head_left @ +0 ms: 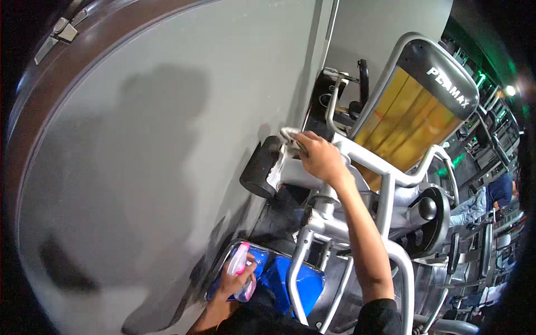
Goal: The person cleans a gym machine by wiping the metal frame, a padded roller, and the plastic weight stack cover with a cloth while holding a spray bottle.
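Left hand (229, 282): fingers wrapped round 1 spray bottle (240, 261) — likely light, slick; best held at neck. Right hand (322, 157): fingers curled on blurred grey item (290, 134) — possibly soft cloth.

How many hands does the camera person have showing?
2. The left hand holds a pink-and-clear spray bottle by the blue pad; the right hand is up beside the black roller pad.

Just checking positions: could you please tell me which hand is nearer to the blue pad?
Left. The left hand holds a bottle over the blue pad; the right hand is farther off, beside the black roller.
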`<action>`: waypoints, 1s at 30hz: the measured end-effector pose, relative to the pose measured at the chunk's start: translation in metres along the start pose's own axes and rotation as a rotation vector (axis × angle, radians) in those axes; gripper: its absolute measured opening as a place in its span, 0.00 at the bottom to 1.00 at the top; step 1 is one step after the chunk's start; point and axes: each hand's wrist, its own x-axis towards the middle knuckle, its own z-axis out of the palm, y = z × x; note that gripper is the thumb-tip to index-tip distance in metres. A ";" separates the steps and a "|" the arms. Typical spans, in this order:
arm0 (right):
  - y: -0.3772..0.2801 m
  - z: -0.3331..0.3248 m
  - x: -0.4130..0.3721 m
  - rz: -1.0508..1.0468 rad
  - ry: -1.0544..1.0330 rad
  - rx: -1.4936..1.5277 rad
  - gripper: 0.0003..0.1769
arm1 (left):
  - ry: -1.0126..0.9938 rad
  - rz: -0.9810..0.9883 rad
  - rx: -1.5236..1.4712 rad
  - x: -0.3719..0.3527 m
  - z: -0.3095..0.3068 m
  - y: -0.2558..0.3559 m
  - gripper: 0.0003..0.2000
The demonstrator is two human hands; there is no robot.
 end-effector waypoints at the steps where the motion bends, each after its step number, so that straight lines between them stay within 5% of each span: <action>1: 0.017 0.025 0.008 0.085 -0.183 -0.146 0.22 | -0.046 0.019 0.059 0.002 0.002 -0.001 0.10; 2: 0.027 0.043 0.012 0.177 -0.364 -0.288 0.25 | -0.096 0.036 0.123 0.004 0.004 0.001 0.11; 4: 0.016 0.056 0.013 0.346 -0.409 -0.300 0.20 | -0.117 0.079 0.080 0.006 0.012 0.011 0.10; 12: -0.036 0.081 -0.005 0.328 -0.440 -0.870 0.11 | -0.213 0.139 0.013 0.005 -0.023 0.024 0.11; 14: -0.065 0.059 -0.027 0.182 -0.412 -0.730 0.11 | -0.199 0.113 -0.054 0.001 -0.023 0.042 0.10; 20: -0.103 0.072 -0.082 0.430 0.038 0.628 0.19 | -0.301 0.157 -0.088 -0.005 -0.017 0.073 0.09; 23: -0.086 0.133 -0.119 0.579 0.201 0.761 0.17 | -0.382 0.091 -0.055 0.000 -0.022 0.063 0.09; 25: -0.084 0.143 -0.129 1.231 0.389 1.588 0.13 | -0.377 0.105 -0.001 0.004 -0.022 0.062 0.10; 30: -0.075 0.172 -0.121 1.351 0.704 1.835 0.12 | -0.314 0.097 0.059 0.008 -0.021 0.049 0.09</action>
